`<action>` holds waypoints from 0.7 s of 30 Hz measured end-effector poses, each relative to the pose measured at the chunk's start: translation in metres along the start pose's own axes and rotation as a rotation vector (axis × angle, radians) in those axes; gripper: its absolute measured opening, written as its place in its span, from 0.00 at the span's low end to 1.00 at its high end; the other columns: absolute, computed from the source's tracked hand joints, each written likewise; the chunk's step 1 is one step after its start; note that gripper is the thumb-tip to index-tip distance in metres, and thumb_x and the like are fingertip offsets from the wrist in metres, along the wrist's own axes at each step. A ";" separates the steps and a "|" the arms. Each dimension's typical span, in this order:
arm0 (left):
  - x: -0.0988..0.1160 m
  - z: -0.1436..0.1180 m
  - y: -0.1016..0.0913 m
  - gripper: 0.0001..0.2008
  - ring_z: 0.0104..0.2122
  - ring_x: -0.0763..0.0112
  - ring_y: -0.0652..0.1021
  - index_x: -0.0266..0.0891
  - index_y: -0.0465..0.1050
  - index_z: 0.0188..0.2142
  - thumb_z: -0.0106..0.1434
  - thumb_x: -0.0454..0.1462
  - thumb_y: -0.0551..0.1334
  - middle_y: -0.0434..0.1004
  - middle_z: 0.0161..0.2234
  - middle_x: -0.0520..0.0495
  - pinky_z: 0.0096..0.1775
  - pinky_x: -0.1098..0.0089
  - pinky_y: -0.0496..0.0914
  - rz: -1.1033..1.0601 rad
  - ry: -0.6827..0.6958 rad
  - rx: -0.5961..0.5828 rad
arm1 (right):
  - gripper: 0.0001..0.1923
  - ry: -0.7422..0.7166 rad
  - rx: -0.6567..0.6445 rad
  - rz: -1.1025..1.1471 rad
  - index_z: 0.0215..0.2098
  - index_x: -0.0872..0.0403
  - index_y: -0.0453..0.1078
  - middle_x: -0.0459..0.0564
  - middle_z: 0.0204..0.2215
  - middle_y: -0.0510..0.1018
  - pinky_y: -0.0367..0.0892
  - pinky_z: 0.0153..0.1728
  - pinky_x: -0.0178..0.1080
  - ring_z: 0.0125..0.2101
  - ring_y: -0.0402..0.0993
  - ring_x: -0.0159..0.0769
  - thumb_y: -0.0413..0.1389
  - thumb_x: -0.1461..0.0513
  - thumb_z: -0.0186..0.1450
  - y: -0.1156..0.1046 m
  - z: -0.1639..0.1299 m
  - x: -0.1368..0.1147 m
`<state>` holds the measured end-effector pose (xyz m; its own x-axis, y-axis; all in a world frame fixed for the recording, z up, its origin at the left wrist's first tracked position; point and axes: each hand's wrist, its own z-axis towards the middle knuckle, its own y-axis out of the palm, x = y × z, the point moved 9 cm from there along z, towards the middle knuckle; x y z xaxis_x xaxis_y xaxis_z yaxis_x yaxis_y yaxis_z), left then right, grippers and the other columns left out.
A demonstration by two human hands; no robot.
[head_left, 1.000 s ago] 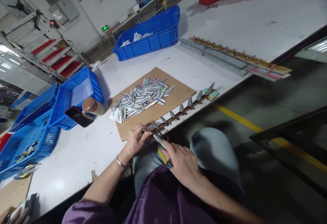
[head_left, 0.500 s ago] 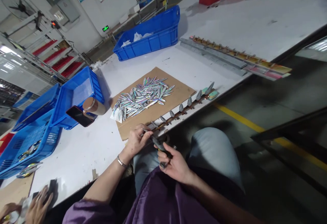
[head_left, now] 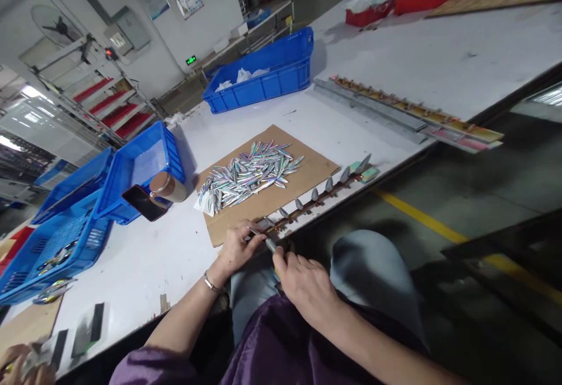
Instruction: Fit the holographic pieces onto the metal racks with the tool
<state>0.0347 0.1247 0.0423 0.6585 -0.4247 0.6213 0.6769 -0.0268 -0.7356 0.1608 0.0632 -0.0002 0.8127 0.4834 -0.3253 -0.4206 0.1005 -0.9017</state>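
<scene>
**Rack at the counter edge, near end being worked on**

Both hands down at the near end of the copper-coloured rack (head_left: 314,198) lying along the counter (head_left: 144,256) edge. Left hand (head_left: 237,247) pinched around a small grey blade-shaped piece (head_left: 260,230) right at the rack's end, fingers closed on it. Right hand (head_left: 302,282) wrapped shut around a slim metal tool (head_left: 271,244), tip pointing at that same piece. Hard to tell whether the tip is actually touching or just beside it.

Progress, judging by the layout: a row of grey pieces already standing upright along the rack, spaced out toward the far end where a green pad (head_left: 367,172) sits. Looks like the whole visible length is filled, with the nearest slot being the one in hand. Still plenty left, probably: big heap of holographic leaf-shaped pieces (head_left: 248,174) piled on the cardboard sheet (head_left: 307,165) just behind the rack, untouched.

Also around: blue crates (head_left: 132,171) to the left, a phone (head_left: 143,202) and a jar (head_left: 169,187) leaning at one of them, more long racks (head_left: 413,110) farther back. Someone else's hand (head_left: 17,361) in the bottom left corner.
</scene>
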 end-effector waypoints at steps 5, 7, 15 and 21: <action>0.000 -0.002 -0.006 0.07 0.36 0.66 0.79 0.39 0.78 0.39 0.67 0.40 0.63 0.80 0.34 0.44 0.40 0.66 0.72 0.012 -0.007 -0.012 | 0.10 0.217 -0.057 0.787 0.46 0.51 0.64 0.47 0.26 0.77 0.64 0.29 0.38 0.26 0.75 0.39 0.48 0.55 0.72 0.036 -0.006 0.030; 0.000 0.004 -0.009 0.07 0.38 0.65 0.80 0.39 0.78 0.42 0.65 0.37 0.63 0.81 0.38 0.43 0.41 0.67 0.73 -0.051 -0.019 -0.144 | 0.15 0.313 -0.084 1.135 0.44 0.50 0.63 0.44 0.23 0.74 0.66 0.27 0.37 0.23 0.73 0.36 0.48 0.49 0.71 0.051 -0.008 0.035; -0.021 0.108 -0.021 0.07 0.37 0.62 0.79 0.39 0.79 0.39 0.64 0.33 0.62 0.80 0.37 0.42 0.44 0.63 0.73 0.406 -0.060 -0.106 | 0.22 0.403 -0.071 1.392 0.41 0.51 0.65 0.42 0.21 0.72 0.66 0.25 0.36 0.22 0.69 0.33 0.53 0.42 0.67 0.060 -0.007 0.032; -0.029 0.153 0.026 0.08 0.42 0.55 0.79 0.34 0.76 0.32 0.62 0.26 0.59 0.79 0.36 0.36 0.48 0.60 0.71 0.660 -0.126 -0.084 | 0.21 0.397 -0.060 1.359 0.43 0.51 0.64 0.41 0.21 0.72 0.65 0.25 0.35 0.21 0.69 0.33 0.51 0.43 0.69 0.063 -0.004 0.030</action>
<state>0.0831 0.2750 0.0465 0.9619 -0.2673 0.0580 0.0955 0.1295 -0.9870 0.1611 0.0803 -0.0678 -0.1430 -0.1017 -0.9845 -0.9456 -0.2795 0.1663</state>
